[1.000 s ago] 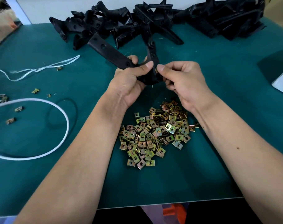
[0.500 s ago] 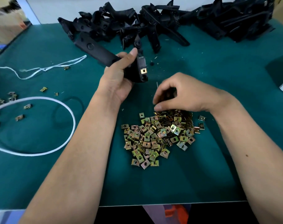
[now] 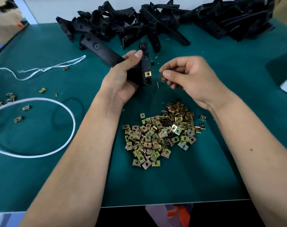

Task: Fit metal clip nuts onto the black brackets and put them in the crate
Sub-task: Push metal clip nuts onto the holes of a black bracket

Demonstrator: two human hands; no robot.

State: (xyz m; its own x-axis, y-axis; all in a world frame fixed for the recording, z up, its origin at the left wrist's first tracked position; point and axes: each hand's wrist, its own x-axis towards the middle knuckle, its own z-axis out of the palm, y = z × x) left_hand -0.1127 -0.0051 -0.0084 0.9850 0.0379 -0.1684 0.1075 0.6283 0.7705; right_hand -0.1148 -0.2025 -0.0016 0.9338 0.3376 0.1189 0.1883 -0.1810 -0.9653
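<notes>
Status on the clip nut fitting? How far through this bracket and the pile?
Done: one clip nut already sits on the bracket gripped by the left hand. In hand: the right hand pinches a second clip nut just beside that bracket. Left: fitting it, the crate (not in view), plus the big bracket heap and loose nut pile.

The right hand, which half a second ago reaches down with its fingertips in the heap of brass-coloured square metal clip nuts, is now raised clear of the heap and pinches one single brass-coloured clip nut between thumb and forefinger. That nut now sits just beside the black angled plastic bracket, level with the clip nut fitted since a second ago.
</notes>
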